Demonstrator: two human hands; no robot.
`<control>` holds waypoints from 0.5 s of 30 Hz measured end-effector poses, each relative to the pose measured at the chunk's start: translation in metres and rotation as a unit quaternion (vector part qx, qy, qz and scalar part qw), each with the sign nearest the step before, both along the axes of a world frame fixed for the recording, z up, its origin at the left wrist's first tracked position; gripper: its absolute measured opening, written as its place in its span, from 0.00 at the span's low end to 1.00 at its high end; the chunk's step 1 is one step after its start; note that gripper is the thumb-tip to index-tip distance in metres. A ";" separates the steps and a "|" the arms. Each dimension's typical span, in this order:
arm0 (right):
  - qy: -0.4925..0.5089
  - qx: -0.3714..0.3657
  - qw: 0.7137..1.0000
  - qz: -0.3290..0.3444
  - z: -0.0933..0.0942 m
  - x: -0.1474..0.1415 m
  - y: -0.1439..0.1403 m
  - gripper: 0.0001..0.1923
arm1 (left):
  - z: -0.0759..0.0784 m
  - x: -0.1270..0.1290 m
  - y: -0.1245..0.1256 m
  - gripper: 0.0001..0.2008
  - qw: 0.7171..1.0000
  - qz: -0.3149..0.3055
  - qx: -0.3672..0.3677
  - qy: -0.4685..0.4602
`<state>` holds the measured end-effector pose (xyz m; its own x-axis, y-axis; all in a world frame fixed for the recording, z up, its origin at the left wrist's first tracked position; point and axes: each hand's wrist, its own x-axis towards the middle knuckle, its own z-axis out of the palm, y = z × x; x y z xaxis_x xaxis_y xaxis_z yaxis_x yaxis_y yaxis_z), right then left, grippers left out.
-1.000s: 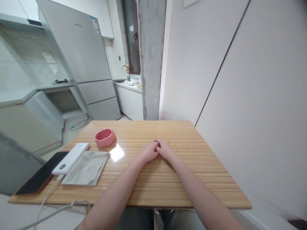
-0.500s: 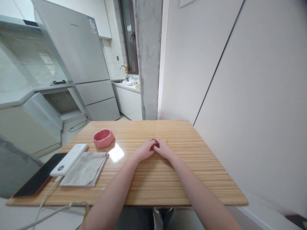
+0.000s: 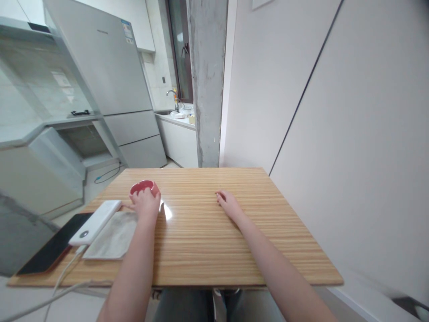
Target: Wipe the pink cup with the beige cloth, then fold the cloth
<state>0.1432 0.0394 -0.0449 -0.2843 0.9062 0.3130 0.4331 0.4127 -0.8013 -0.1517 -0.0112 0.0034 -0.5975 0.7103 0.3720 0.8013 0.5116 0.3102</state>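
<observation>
My left hand (image 3: 146, 203) is over the near side of a pink ashtray (image 3: 154, 189) at the back left of the table. Its fingers are spread across the near rim, hiding part of the ashtray; a firm hold does not show. My right hand (image 3: 228, 203) rests on the table near the middle, fingers loosely bent and slightly apart, with nothing visible in them. Below my left wrist lies a folded grey cloth (image 3: 112, 237), partly covered by my forearm.
Left of the cloth lie a white power bank (image 3: 95, 223) with a white cable (image 3: 65, 268) plugged in and a dark flat tablet-like slab (image 3: 50, 248). The wooden table (image 3: 201, 250) ends at a near edge above my lap. A white wall (image 3: 351, 156) stands at right.
My hands were together at mid-table. My left hand has moved left to the ashtray, which stands in the same place; my right hand has stayed put.
</observation>
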 end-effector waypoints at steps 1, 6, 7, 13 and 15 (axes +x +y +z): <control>-0.007 0.002 1.000 0.002 0.001 0.001 -0.001 0.16 | -0.002 -0.001 0.003 0.17 1.000 0.002 0.004 0.002; -0.010 -0.009 1.000 0.001 0.002 0.003 0.002 0.16 | 0.004 0.003 0.008 0.11 0.999 -0.030 0.041 0.019; -0.003 -0.008 1.000 -0.005 0.002 0.003 0.003 0.16 | 0.006 0.009 0.008 0.10 0.997 -0.056 0.058 0.021; 0.170 -0.038 0.982 -0.073 0.004 0.002 0.008 0.21 | 0.013 0.087 -0.003 0.06 0.922 -0.361 0.140 -0.007; 0.249 -0.067 0.965 -0.058 0.009 0.003 0.007 0.24 | 0.012 0.118 -0.010 0.06 0.889 -0.441 0.120 -0.030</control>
<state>0.1459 0.0463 -0.0364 -0.0239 0.9646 0.2625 0.0180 0.2630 -0.9646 -0.0336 -0.0211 0.0154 0.1274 0.8168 0.5626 0.8362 -0.3935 0.3819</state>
